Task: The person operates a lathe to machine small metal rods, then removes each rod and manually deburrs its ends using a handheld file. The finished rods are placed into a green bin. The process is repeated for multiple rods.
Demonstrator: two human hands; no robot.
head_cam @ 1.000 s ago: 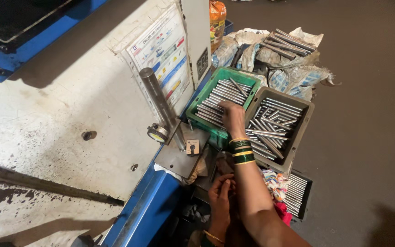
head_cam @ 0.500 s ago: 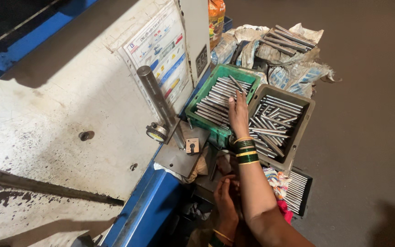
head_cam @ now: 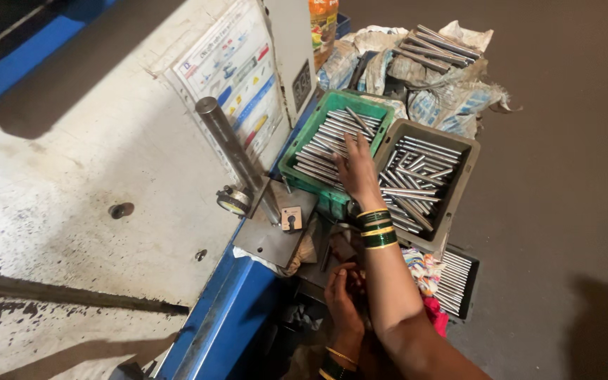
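Your right hand (head_cam: 355,167) reaches forward over the green crate (head_cam: 304,173), palm down, fingers stretched out flat and together, their tips resting on the metal rods (head_cam: 332,137) that fill it. You cannot tell whether a rod is pinched beneath the palm, since the hand covers that spot. Green and gold bangles (head_cam: 376,228) circle the wrist.

Your left hand (head_cam: 345,299) sits low, near the bottom edge, partly behind your right forearm. Its fingers curl loosely in shadow; whether they hold anything is too dark to make out.

Just right of the green crate, touching it, stands a grey crate (head_cam: 459,184) holding more rods, some lying crosswise. Below it a black tray (head_cam: 459,285) of thin rods is partly hidden by a bright cloth (head_cam: 425,276).

Behind the crates lie crumpled pale sacks (head_cam: 436,105) with longer bars (head_cam: 441,46) on top. An orange bottle (head_cam: 324,21) is cut off by the top edge.

To the left, a worn white machine table (head_cam: 72,211) with a blue edge fills the view. A steel post (head_cam: 237,155) rises from a grey plate (head_cam: 269,236), with a round dial gauge (head_cam: 233,202) at its foot. Behind the post, a rectangular chart (head_cam: 237,77) with small coloured pictures is fixed to a white panel; its details are too small to read.
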